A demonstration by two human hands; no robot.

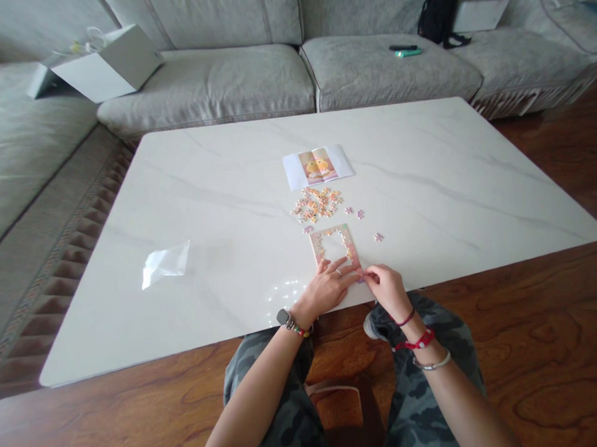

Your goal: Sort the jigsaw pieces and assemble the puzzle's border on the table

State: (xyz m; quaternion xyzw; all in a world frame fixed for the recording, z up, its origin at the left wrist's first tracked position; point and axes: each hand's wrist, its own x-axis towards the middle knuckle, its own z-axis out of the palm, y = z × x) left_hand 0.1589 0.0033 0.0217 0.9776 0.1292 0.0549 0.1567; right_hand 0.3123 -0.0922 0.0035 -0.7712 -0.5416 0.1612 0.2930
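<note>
A pink puzzle frame (353,249) lies near the table's front edge, with its middle bare. My left hand (325,292) rests across the lower side of it, fingers stretched out and covering part of that side. At the frame's lower right corner, my right hand (388,289) is closed in a pinch on a small purplish puzzle piece (361,279), mostly hidden by the fingers. Beyond the frame is a pile of loose puzzle pieces (317,205) in orange, pink and white. A few single pieces, one of them a pinkish piece (378,237), lie to the right.
A creased picture sheet (342,161) lies behind the pile on the white marbled table (226,187). To the left is a clear plastic bag (166,264). The grey sofa (211,81) behind holds a white box (110,63) and a black backpack (439,9).
</note>
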